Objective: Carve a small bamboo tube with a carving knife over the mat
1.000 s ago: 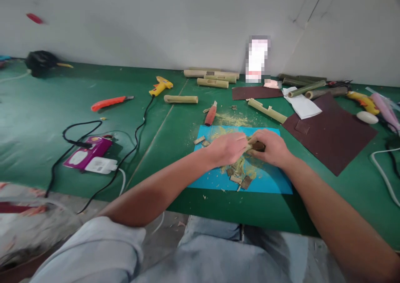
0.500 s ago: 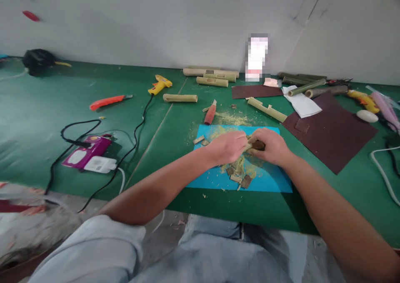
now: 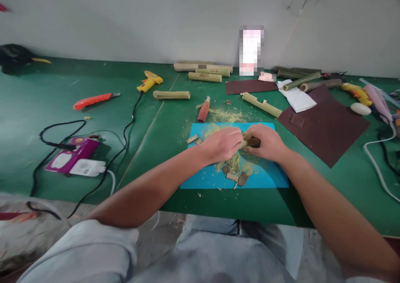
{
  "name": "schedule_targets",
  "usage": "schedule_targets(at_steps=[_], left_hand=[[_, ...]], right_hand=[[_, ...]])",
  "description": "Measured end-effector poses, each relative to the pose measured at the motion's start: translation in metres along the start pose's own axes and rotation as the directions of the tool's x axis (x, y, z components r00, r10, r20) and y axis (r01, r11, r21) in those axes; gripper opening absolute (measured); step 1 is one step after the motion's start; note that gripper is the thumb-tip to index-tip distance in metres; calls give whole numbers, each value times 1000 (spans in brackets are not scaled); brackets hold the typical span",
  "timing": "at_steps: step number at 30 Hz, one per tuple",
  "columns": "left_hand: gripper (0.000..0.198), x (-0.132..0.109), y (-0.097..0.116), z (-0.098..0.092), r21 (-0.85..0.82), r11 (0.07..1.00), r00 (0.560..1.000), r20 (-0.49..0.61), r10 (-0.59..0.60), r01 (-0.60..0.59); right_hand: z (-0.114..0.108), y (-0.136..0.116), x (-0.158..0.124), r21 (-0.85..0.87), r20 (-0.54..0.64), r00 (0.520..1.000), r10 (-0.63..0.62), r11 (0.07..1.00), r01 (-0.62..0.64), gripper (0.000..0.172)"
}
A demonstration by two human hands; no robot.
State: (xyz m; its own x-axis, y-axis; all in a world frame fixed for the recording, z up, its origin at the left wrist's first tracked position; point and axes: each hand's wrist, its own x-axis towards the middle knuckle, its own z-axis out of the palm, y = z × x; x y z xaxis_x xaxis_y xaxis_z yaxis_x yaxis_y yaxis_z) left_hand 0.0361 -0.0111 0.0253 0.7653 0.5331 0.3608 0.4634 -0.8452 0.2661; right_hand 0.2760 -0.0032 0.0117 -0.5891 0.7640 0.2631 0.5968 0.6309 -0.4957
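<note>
Over a blue sheet point(image 3: 200, 179), my left hand point(image 3: 225, 145) is closed with its fingertips around the left end of a small piece I cannot make out clearly. My right hand point(image 3: 265, 143) grips a dark brown block-like piece point(image 3: 252, 142) between thumb and fingers, and the two hands nearly touch. Below them lie shavings point(image 3: 236, 163) and small cut bamboo chips point(image 3: 243, 179). A red-handled knife point(image 3: 203, 110) rests just behind the sheet, beside pale dust. My fingers hide much of what is held.
Bamboo tubes point(image 3: 204, 77) and a propped phone point(image 3: 250, 52) stand near the wall. A yellow glue gun point(image 3: 150, 81), red cutter point(image 3: 93, 101) and purple power strip point(image 3: 73, 155) are at left. Brown sheets point(image 3: 328, 129) and white paper point(image 3: 296, 98) lie at right.
The camera view has shifted, so the table's objects appear further left. Both hands remain together over the blue sheet, still gripping, with the dark piece slightly turned between them.
</note>
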Motion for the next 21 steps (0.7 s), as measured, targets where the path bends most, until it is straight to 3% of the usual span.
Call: schedule_targets(at_steps=[8,12,17,21], left_hand=[[31,3,3,1,-5,1000,998,-53,25,-26],[34,5,4,2,52,996,998,-9,68,-67],[29,6,0,2,13,1000,997,-73,13,-12],[29,6,1,4,-18,999,999,-24,36,-37]], right_hand=[[-1,-1,0,11,-9,1000,5,1000,-5,18],[-2,-2,1,61,0,1000,-7,998,7,15],[-2,-2,1,9,2,999,32,999,-32,19],[-2,-2,1,53,9,1000,2,999,-2,15]])
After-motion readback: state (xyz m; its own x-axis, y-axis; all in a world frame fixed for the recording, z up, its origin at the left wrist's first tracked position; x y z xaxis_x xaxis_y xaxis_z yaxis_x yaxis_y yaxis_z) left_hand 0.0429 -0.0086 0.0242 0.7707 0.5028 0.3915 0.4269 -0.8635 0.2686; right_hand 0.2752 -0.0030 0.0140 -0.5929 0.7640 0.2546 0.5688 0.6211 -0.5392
